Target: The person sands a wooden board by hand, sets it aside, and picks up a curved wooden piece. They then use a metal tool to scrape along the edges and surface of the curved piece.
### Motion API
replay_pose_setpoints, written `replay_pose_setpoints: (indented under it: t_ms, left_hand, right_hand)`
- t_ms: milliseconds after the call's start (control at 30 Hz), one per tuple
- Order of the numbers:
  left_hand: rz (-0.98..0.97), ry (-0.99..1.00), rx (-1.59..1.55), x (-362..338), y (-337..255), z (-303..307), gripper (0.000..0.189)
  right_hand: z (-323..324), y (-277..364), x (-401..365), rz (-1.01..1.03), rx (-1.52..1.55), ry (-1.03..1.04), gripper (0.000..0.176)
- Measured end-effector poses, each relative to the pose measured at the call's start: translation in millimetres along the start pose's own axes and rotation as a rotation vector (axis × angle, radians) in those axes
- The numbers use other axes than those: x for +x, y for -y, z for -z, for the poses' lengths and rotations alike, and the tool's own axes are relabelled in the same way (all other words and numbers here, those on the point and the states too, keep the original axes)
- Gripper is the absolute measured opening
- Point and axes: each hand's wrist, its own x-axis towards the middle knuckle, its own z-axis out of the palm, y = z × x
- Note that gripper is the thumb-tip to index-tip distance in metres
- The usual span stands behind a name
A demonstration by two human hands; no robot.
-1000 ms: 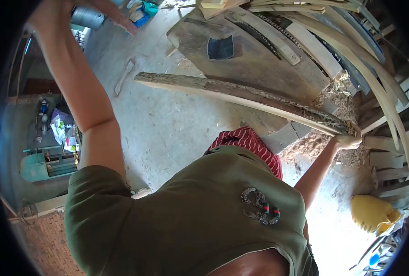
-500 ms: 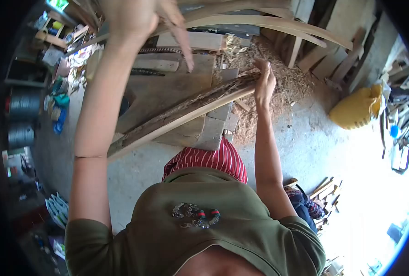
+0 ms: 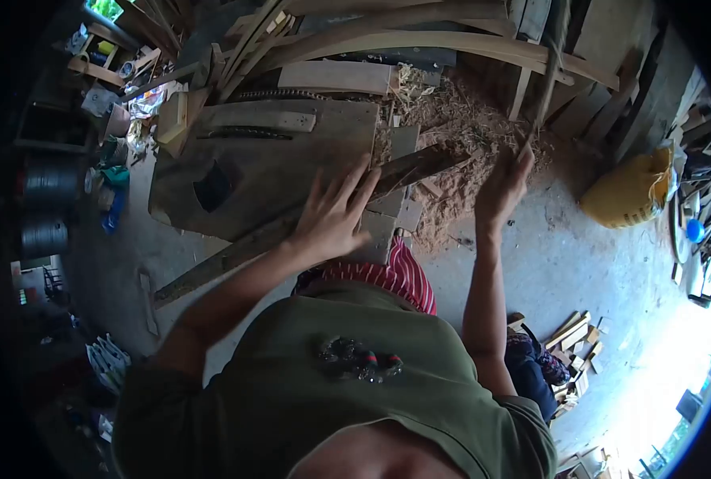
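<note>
A long rough-edged plank (image 3: 244, 254) lies aslant across the low wooden bench (image 3: 291, 168), from lower left to upper right. Over its middle is my left hand (image 3: 331, 219), fingers spread, holding nothing; whether the fingertips touch the wood is unclear. My right hand (image 3: 505, 188) is beyond the plank's right end, closed around the lower end of a long thin wooden stick (image 3: 554, 72) that rises to the top edge of the view. The stick is slightly blurred. On the bench lie a pale wood piece (image 3: 268, 120) and a dark flat piece (image 3: 213, 188).
Shavings and sawdust (image 3: 459, 120) cover the floor behind the plank's right end. Curved boards (image 3: 435, 40) lie at the back. A yellow sack (image 3: 627, 191) stands at right, scrap wood (image 3: 575, 343) at lower right, metal drums (image 3: 44, 237) at left.
My left hand has come down from the upper left to above the plank. My right hand has left the plank's end, moved right, and now holds the stick. The plank looks turned and lower.
</note>
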Motion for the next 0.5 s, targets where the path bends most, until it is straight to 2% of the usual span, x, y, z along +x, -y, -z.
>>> replay_pose_setpoints:
  t_ms: [33,67,100,133,167,267,300,400,433,467,500]
  left_hand:
    - [0.051,-0.006,0.002,-4.1,10.3,-9.6,0.094]
    - [0.062,0.001,-0.008,-3.2,12.1,-10.2,0.094]
    - [0.138,0.047,-0.112,4.0,13.3,-11.3,0.087]
    - [0.215,0.085,-0.214,11.0,17.7,-11.9,0.080]
    - [0.133,-0.056,-0.189,9.6,24.3,-21.8,0.075]
    - [0.134,-0.112,-0.234,10.1,22.8,-22.3,0.074]
    - [0.142,-0.113,-0.217,9.4,20.3,-19.9,0.074]
    - [0.133,-0.107,-0.261,9.8,20.1,-18.9,0.075]
    - [0.135,-0.099,-0.266,11.7,20.3,-18.2,0.075]
    - [0.135,-0.090,-0.259,14.9,20.5,-18.2,0.074]
    - [0.137,-0.086,-0.251,19.3,19.3,-19.3,0.074]
  right_hand:
    - [7.8,-15.2,-6.9,-0.022,-0.038,-0.040,0.028]
    - [24.3,-37.3,-13.3,-0.016,-0.170,0.015,0.033]
    - [34.5,-70.4,-26.7,0.026,-0.279,-0.036,0.034]
    - [49.9,-111.5,-44.6,-0.075,-0.369,-0.006,0.034]
    - [65.1,-132.6,-66.5,-0.083,-0.367,0.002,0.034]
    - [104.0,-174.8,-126.1,-0.132,-0.575,0.130,0.032]
    - [113.5,-186.5,-138.0,-0.309,-0.632,0.218,0.040]
    - [106.3,-224.4,-120.4,-0.297,-0.665,0.270,0.050]
    - [96.0,-233.4,-89.8,-0.410,-0.645,0.362,0.058]
    - [76.0,-217.1,-54.4,-0.415,-0.641,0.419,0.070]
    - [56.3,-239.1,-21.9,-0.376,-0.462,0.409,0.085]
